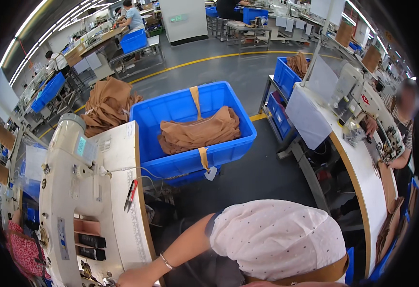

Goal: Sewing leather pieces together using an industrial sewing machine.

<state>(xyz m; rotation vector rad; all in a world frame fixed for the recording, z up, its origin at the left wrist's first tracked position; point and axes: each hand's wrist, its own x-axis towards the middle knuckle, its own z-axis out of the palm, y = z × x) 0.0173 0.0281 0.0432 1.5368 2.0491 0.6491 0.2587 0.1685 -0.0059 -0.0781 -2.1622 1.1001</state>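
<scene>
My right hand point(135, 277) shows at the lower edge, at the front end of a white sewing machine point(59, 177). It is beside small metal parts there, and its fingers are mostly cut off, so I cannot make out their grip. A thin bracelet point(165, 260) circles the wrist. The arm comes from a white dotted sleeve point(276, 234) with a dark edge. My left hand is out of view. Red-handled thread snips point(131, 195) lie on the machine table point(126, 172), near a printed measuring scale along its edge.
Past the table stands a blue bin point(240, 129) holding a stack of brown fabric pieces point(200, 130); a yellow strap point(203, 158) hangs over its rim. More brown fabric point(106, 103) is heaped to its left. At right a co-worker point(405, 110) works at another machine point(362, 100).
</scene>
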